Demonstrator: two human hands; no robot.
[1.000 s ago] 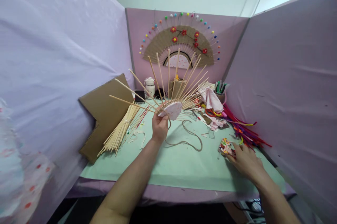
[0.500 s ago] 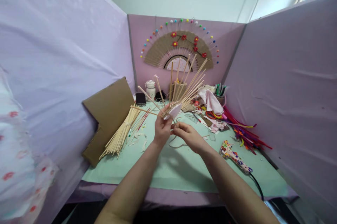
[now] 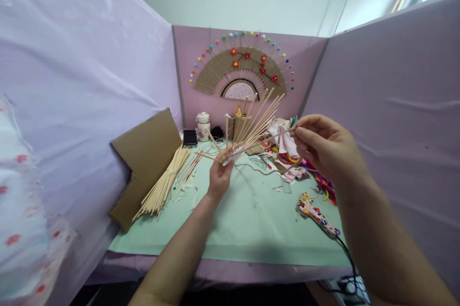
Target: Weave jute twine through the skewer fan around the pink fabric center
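My left hand (image 3: 219,180) is closed around the base of a fan frame of thin wooden sticks (image 3: 259,126), which spread upward and to the right. A pale piece (image 3: 235,154), perhaps cloth or card, sits at that base. Off to the right, my right hand (image 3: 323,150) pinches a thin brownish cord (image 3: 275,136) between thumb and fingertips. The cord runs nearly straight from the frame to those fingers, while a slack length curves below it. How the cord passes around the sticks is too small to tell.
Left on the table lie a bundle of sticks (image 3: 163,183) and a cardboard sheet (image 3: 147,152). A patterned glue gun (image 3: 318,215) with a black cable rests at right. Cloth scraps (image 3: 283,138) lie behind. A finished fan (image 3: 212,76) hangs on the back panel.
My right hand has moved from beside the frame's base up and far to the right, drawing the cord out straight. The left hand keeps its hold, and the frame has turned slightly.
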